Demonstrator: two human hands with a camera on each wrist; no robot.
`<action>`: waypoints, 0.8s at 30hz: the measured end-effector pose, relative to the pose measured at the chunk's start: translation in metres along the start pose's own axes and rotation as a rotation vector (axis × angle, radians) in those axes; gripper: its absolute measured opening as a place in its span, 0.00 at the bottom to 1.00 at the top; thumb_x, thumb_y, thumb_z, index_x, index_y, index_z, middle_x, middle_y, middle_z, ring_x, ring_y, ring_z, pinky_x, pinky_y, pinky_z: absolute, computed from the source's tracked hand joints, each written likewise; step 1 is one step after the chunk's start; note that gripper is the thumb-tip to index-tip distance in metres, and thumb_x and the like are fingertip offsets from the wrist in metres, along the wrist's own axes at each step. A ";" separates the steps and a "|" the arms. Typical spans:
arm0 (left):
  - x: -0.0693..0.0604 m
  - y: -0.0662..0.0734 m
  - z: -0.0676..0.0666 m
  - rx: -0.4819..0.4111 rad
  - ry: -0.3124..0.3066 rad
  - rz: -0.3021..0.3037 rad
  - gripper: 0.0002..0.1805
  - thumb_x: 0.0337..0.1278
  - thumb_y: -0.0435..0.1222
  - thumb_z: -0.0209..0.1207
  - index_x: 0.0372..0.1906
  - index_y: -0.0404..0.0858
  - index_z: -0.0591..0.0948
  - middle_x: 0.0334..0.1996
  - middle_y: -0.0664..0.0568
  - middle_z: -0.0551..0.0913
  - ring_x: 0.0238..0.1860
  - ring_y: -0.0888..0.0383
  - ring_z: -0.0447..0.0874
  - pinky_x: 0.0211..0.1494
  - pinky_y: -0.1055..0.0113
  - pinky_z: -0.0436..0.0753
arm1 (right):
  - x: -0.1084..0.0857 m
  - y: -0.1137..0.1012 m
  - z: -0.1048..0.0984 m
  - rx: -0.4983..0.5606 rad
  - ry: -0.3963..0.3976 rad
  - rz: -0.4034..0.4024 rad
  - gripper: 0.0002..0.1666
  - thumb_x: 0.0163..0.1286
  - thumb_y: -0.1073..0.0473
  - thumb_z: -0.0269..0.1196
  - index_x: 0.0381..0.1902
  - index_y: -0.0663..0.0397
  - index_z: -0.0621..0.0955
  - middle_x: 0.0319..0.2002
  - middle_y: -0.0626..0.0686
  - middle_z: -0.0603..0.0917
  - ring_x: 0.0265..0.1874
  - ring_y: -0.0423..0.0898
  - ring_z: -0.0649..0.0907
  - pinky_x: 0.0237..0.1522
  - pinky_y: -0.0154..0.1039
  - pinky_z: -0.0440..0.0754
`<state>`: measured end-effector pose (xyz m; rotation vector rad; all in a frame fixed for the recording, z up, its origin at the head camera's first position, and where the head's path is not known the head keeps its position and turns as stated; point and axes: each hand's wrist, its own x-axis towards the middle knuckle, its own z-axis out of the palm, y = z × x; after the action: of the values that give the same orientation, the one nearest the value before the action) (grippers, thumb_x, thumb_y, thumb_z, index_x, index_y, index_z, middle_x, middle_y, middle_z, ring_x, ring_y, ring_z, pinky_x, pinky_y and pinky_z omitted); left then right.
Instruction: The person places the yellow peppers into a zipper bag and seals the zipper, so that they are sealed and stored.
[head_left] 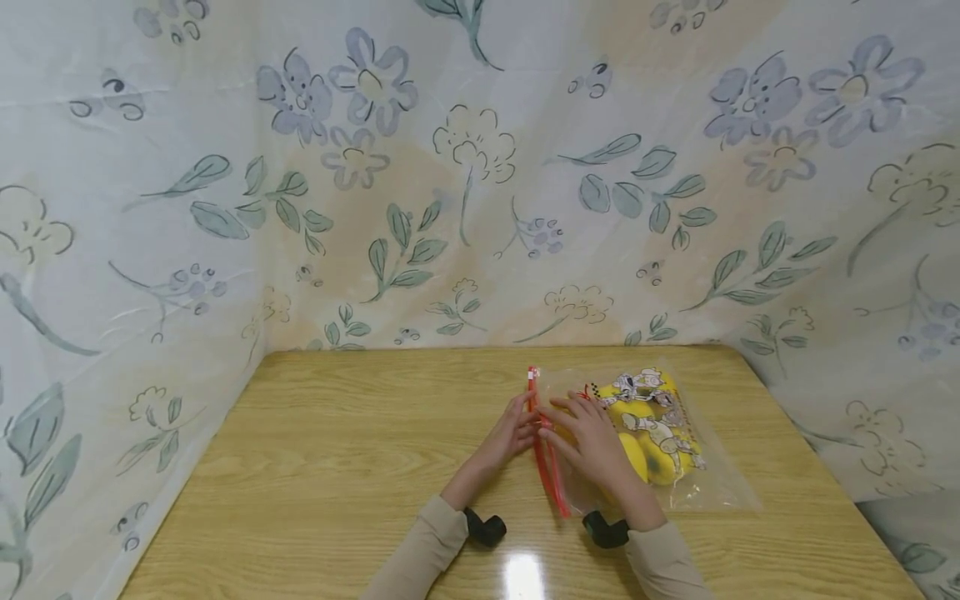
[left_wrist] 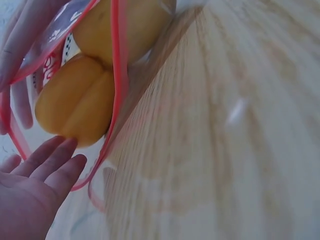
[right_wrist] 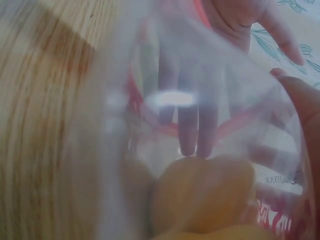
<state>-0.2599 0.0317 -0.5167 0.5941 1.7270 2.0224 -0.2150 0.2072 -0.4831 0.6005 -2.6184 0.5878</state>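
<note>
A clear zip bag with a red zip edge and cartoon print lies on the table, its mouth facing left. Several yellow fruits are inside; one rounded, creased fruit sits just within the mouth in the left wrist view. My left hand reaches into the mouth with straight fingers, their tips close to that fruit. Over the bag's upper side, my right hand holds the raised edge of the mouth. Through the film, the right wrist view shows the left fingers near a fruit; contact is unclear.
The wooden table extends left of the bag. Floral cloth hangs behind and at both sides. Black wrist mounts sit by both cuffs.
</note>
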 end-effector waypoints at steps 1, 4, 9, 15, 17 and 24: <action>0.000 0.000 0.000 0.008 0.002 -0.001 0.33 0.70 0.56 0.29 0.72 0.41 0.49 0.64 0.33 0.63 0.62 0.42 0.67 0.64 0.50 0.68 | 0.000 0.000 0.000 -0.001 0.001 -0.002 0.23 0.65 0.43 0.58 0.56 0.41 0.78 0.57 0.53 0.77 0.64 0.59 0.66 0.66 0.61 0.53; -0.001 -0.001 -0.001 0.055 0.007 0.008 0.32 0.71 0.55 0.30 0.72 0.41 0.51 0.64 0.34 0.64 0.63 0.43 0.67 0.65 0.51 0.67 | -0.001 0.001 0.001 -0.001 0.001 -0.008 0.24 0.65 0.43 0.58 0.57 0.42 0.78 0.57 0.53 0.77 0.64 0.59 0.66 0.66 0.61 0.53; -0.005 0.007 -0.002 0.093 0.024 0.069 0.26 0.74 0.43 0.34 0.69 0.34 0.55 0.59 0.35 0.69 0.59 0.43 0.70 0.63 0.48 0.68 | -0.001 0.002 0.002 -0.002 0.001 -0.014 0.24 0.65 0.43 0.58 0.57 0.41 0.77 0.57 0.53 0.77 0.64 0.59 0.65 0.66 0.61 0.52; -0.009 0.024 -0.002 0.226 0.075 0.101 0.25 0.70 0.38 0.44 0.66 0.32 0.60 0.52 0.37 0.75 0.53 0.45 0.75 0.56 0.44 0.74 | -0.001 0.001 0.002 -0.012 0.003 -0.031 0.23 0.65 0.45 0.59 0.57 0.42 0.78 0.56 0.52 0.78 0.63 0.59 0.67 0.66 0.62 0.53; -0.008 0.027 -0.003 0.266 0.088 0.106 0.25 0.70 0.37 0.46 0.66 0.31 0.61 0.53 0.36 0.74 0.53 0.43 0.75 0.54 0.44 0.75 | 0.000 0.000 0.002 -0.008 0.003 -0.035 0.23 0.65 0.46 0.60 0.57 0.42 0.78 0.56 0.52 0.78 0.63 0.59 0.68 0.65 0.63 0.53; -0.007 0.028 -0.009 0.351 0.119 0.118 0.24 0.69 0.39 0.47 0.65 0.32 0.64 0.56 0.37 0.72 0.54 0.43 0.74 0.54 0.46 0.76 | -0.001 -0.004 0.002 -0.020 0.029 -0.088 0.22 0.62 0.50 0.63 0.55 0.42 0.79 0.54 0.52 0.79 0.60 0.60 0.70 0.62 0.62 0.62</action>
<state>-0.2604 0.0165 -0.4904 0.7120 2.1898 1.8742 -0.2126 0.2035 -0.4844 0.6923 -2.5531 0.5391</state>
